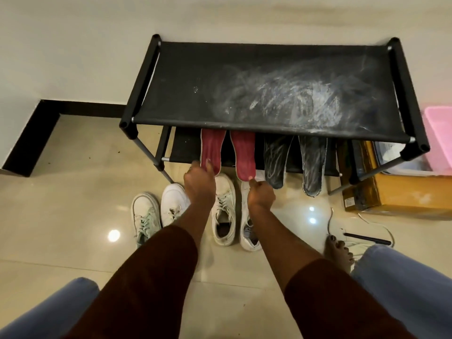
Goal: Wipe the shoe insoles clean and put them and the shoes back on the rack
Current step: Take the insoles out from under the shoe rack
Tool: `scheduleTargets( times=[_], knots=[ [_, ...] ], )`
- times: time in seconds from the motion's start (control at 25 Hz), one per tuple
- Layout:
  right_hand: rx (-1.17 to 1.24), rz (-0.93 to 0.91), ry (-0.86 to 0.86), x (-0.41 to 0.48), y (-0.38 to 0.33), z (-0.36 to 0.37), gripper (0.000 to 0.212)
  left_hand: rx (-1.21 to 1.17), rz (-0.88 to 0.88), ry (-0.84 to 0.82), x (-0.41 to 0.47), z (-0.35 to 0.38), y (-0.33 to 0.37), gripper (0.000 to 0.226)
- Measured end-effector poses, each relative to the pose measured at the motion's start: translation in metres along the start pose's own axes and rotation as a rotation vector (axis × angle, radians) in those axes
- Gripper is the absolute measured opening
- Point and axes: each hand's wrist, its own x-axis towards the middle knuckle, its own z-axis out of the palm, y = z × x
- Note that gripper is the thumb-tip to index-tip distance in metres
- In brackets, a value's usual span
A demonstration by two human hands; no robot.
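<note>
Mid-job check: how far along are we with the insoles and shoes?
Done: two red insoles and two dark insoles lie on the rack's lower shelf, the dark ones streaked white. In hand: left hand and right hand each hold a red insole's near end. Left: four white shoes sit on the floor.

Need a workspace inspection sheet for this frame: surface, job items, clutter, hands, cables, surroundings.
Surface: glossy tiled floor; the top shelf of the rack is smeared with white dust.
Job's things: left red insole, right red insole and two dark insoles lie on the lower shelf, ends overhanging its front; four white shoes on the floor before the rack.
Clutter: cardboard box and pink bin right of the rack; black rod on the floor.
Hands: left hand grips the left red insole's end; right hand pinches the right red insole's end.
Cables: white cable loose on the floor by the rod.
Surroundings: pale wall, black skirting; bare foot at right.
</note>
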Motion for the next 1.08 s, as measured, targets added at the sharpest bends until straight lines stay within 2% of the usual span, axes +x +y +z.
scheduleTargets(
  times=[0.2,0.32,0.4,0.52,0.64,0.76,0.88,1.0,1.08],
  knots=[
    [0.241,0.200,-0.032,0.039,-0.014,0.032,0.051,-0.063,-0.308,-0.165,0.043,0.016,0.011,0.045],
    [0.286,0.224,-0.094,0.056,-0.008,0.042,0.026,-0.145,-0.350,-0.201,0.054,0.027,-0.003,0.035],
    [0.421,0.233,-0.162,0.042,-0.015,0.029,0.004,-0.207,-0.345,-0.205,0.053,0.028,-0.012,0.033],
    [0.607,0.240,-0.191,0.016,-0.007,0.011,0.023,-0.270,-0.294,-0.217,0.026,0.025,-0.023,0.030],
    [0.688,0.260,-0.187,-0.025,0.034,0.002,0.025,-0.473,-0.335,-0.202,-0.028,0.021,-0.048,0.030],
    [0.666,0.297,-0.176,-0.071,0.092,-0.007,0.032,-0.581,-0.418,-0.220,-0.096,0.025,-0.087,0.029],
    [0.578,0.332,-0.196,-0.121,0.152,-0.017,0.025,-0.684,-0.520,-0.291,-0.165,0.025,-0.130,0.023],
    [0.416,0.461,-0.218,-0.157,0.210,-0.027,0.021,-0.504,-0.618,-0.359,-0.211,0.026,-0.175,0.020],
    [0.390,0.597,-0.227,-0.170,0.243,-0.032,0.016,-0.356,-0.723,-0.454,-0.234,0.024,-0.195,0.023]
  ],
)
